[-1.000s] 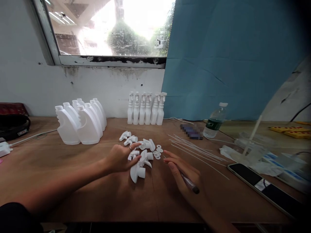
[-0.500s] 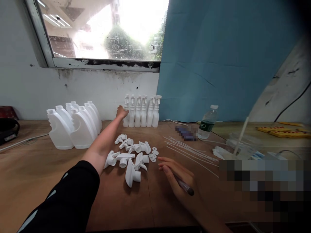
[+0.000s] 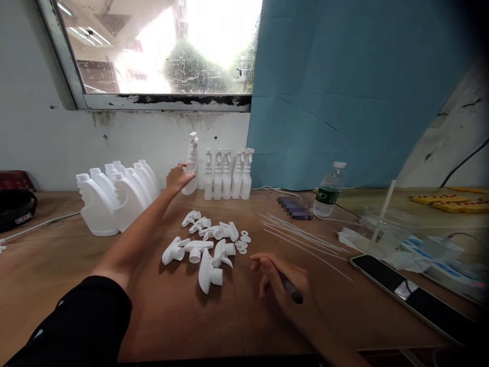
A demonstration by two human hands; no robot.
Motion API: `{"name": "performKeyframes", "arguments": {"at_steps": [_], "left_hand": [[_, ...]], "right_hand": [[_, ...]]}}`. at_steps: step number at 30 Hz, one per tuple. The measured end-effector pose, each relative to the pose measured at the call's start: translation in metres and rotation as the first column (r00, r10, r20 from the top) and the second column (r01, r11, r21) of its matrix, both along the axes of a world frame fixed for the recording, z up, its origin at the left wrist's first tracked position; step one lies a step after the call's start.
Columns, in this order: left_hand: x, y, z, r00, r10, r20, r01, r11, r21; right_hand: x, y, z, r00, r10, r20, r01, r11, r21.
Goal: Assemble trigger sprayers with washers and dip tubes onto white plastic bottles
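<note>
Spray bottle, white with a trigger head on top, is at the upper centre of the frame, slightly left of the middle, held in the left hand. That hand comes in from the left side of the bottle and is closed around its body below the narrow neck. One finger or thumb reaches across the lower front of the bottle, while the others lie along its left side and partly behind it, where I cannot see their tips. The trigger head is well above the fingers, and the base shows below them. The bottle leans slightly, and its top is higher in the frame than the row of five spray bottles just to its right. Whether its base touches the tabletop I cannot tell.

At lower right of centre, the right hand has its fingers bent in and grips a dark pen-like tool, whose blunt end points to the lower right. The tool's other end is hidden by the fingers. This hand is well apart from the held bottle.

Between the two hands, around the centre, lie loose trigger heads with small flat rings just beside them. Thin white tubes spread to the right. Translucent handled bottles stand at the left, behind the left forearm.
</note>
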State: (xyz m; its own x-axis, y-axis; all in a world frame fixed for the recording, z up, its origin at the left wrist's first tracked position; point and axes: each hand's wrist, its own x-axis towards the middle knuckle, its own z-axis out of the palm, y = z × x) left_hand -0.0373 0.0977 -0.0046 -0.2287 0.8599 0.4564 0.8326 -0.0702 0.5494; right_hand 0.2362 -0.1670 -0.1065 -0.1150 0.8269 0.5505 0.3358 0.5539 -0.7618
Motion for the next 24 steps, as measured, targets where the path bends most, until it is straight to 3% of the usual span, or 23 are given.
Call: {"name": "performKeyframes", "arguments": {"at_steps": [2,4,6,8,11,13,16,19,21,24], "left_hand": [[-0.004,-0.036,0.009,0.988,-0.146,-0.048,0.151,0.983,0.103],[-0.005,-0.082,0.011,0.925,-0.379,-0.039,0.38,0.914,0.141],[-0.003,-0.132,0.007,0.783,-0.606,0.141,0.605,0.795,0.056],[0.001,-0.182,0.001,0.623,-0.722,0.302,0.769,0.636,-0.065],[0.009,-0.239,-0.005,0.525,-0.791,0.315,0.846,0.445,-0.293],[0.015,-0.262,-0.008,0.505,-0.804,0.313,0.844,0.385,-0.373],[0.02,-0.28,-0.024,0.528,-0.797,0.293,0.835,0.423,-0.353],[0.022,-0.289,-0.056,0.523,-0.85,0.065,0.846,0.508,-0.163],[0.023,-0.294,-0.08,0.508,-0.855,-0.108,0.859,0.511,-0.006],[0.022,-0.298,-0.102,0.513,-0.844,-0.157,0.858,0.512,0.046]], "right_hand": [[0.0,0.0,0.003,0.999,0.027,-0.032,-0.029,0.996,-0.084],[0.001,0.002,0.006,0.995,0.038,-0.095,-0.054,0.985,-0.161],[0.001,0.005,0.008,0.97,0.055,-0.235,-0.104,0.974,-0.2],[0.002,0.006,0.009,0.896,0.104,-0.432,-0.212,0.955,-0.208],[0.002,-0.001,0.009,0.726,0.121,-0.677,-0.395,0.879,-0.266],[0.0,-0.01,0.01,0.622,0.046,-0.782,-0.479,0.812,-0.333],[-0.003,-0.021,0.013,0.535,-0.055,-0.843,-0.51,0.774,-0.375],[-0.006,-0.02,0.014,0.56,-0.126,-0.819,-0.443,0.79,-0.425],[-0.008,-0.018,0.013,0.592,-0.176,-0.786,-0.395,0.788,-0.473],[-0.01,-0.018,0.014,0.599,-0.203,-0.775,-0.36,0.796,-0.487]]}}
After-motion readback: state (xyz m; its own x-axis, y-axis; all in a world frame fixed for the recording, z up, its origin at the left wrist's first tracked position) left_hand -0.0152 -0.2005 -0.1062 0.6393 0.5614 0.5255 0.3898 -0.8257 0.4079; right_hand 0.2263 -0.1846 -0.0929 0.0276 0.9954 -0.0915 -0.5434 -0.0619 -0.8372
